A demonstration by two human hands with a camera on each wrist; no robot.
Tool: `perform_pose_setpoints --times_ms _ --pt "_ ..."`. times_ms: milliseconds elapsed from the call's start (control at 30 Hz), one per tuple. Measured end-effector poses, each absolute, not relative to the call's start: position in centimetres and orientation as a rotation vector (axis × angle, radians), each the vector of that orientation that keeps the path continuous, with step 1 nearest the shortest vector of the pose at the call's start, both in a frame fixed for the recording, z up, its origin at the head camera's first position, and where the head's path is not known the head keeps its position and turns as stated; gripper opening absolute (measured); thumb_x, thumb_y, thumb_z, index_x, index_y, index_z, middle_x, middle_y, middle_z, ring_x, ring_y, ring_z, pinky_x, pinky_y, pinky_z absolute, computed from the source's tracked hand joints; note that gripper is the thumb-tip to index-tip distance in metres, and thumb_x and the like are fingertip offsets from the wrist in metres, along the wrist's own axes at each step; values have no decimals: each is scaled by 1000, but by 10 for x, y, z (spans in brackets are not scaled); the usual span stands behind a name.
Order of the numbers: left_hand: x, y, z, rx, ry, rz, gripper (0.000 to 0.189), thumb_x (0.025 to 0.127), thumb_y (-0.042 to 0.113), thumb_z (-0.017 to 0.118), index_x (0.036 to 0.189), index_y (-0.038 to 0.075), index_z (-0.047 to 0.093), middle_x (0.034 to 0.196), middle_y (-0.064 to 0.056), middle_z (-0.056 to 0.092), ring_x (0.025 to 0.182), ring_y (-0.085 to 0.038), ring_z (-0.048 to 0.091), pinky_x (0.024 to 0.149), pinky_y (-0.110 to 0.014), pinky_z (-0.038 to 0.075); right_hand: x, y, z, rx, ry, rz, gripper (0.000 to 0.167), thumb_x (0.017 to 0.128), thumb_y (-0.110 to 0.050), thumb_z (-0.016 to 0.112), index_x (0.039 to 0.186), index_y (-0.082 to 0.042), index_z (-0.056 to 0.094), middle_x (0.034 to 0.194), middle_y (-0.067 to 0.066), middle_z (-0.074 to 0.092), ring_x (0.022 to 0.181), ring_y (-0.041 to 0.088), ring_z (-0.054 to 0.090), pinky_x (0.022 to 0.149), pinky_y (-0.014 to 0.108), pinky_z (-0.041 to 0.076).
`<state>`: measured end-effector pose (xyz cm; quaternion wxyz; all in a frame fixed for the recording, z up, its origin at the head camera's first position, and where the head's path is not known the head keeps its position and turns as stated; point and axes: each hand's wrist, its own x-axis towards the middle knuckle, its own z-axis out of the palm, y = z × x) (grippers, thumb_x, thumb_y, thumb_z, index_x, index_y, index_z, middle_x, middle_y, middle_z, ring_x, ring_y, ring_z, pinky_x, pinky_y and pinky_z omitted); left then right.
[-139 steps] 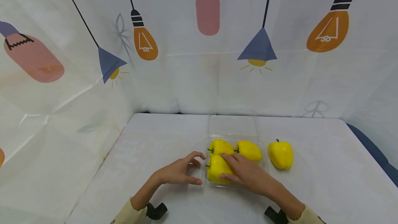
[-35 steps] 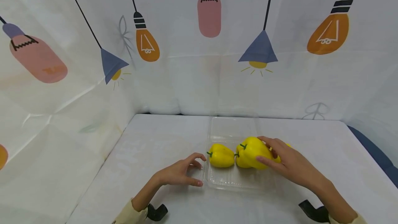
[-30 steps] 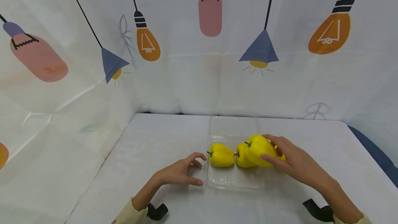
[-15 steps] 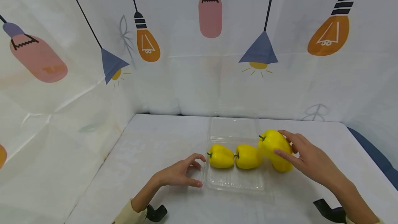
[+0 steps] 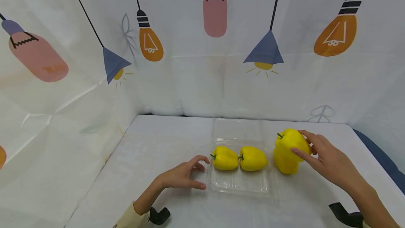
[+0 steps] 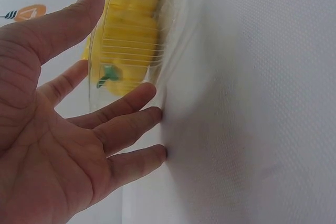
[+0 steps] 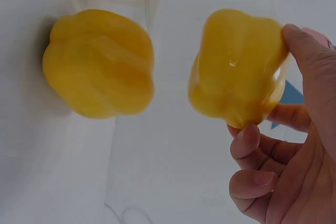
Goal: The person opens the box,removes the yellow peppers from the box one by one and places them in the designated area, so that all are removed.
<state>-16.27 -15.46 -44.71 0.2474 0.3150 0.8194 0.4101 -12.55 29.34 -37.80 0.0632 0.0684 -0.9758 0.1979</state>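
Your left hand [image 5: 181, 176] spreads loosely; your right hand [image 5: 330, 159] pinches a pepper [image 5: 293, 140] toward the right tabletop edge [image 5: 369, 154]. Probably light, slippery: grip opposite sides.

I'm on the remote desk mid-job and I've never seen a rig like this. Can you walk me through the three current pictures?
There's no machine here: these are a person's own bare hands. The wide picture comes from a camera worn on the head, looking forward and down. The two closer ones come from cameras on each wrist.

On the white table stands a clear container, its lid open toward the far side. Inside, side by side, lie a left pepper and a right pepper, both yellow. A third yellow pepper sits on the table, right of the container.

The right hand holds a fourth yellow pepper in the air. The left hand is beside the container's left edge, holding nothing.
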Motion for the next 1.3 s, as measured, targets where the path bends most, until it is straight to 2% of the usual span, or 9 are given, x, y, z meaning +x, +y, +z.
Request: perform_pose_setpoints --times_ms 367,800,1033,1300 --pt "-163 -155 -449 853 2237 1106 71 86 37 78 141 26 35 127 -3 60 123 -21 51 107 -54 35 -127 313 -383 122 -2965 548 79 94 -54 60 142 4 36 108 28 49 82 31 51 55 34 46" --pt "-163 -154 -447 853 2250 1096 71 85 38 78 140 27 36 125 -1 60 122 -19 52 108 -51 36 -131 331 -388 19 -2963 534 81 94 -55 60 137 10 39 98 25 51 77 31 49 55 34 47" --pt "-163 -155 -447 842 2251 1095 71 85 39 78 141 28 36 125 2 60 123 -19 52 107 -51 36 -133 338 -394 -66 -2996 548 85 95 -58 56 138 13 34 98 31 51 77 35 52 57 44 53" --pt "-164 -154 -448 840 2234 1113 69 86 35 79 140 28 36 125 0 60 123 -20 52 108 -52 35 -136 343 -399 -101 -3021 546 87 94 -60 55 136 13 35 97 33 53 72 33 53 55 43 53"
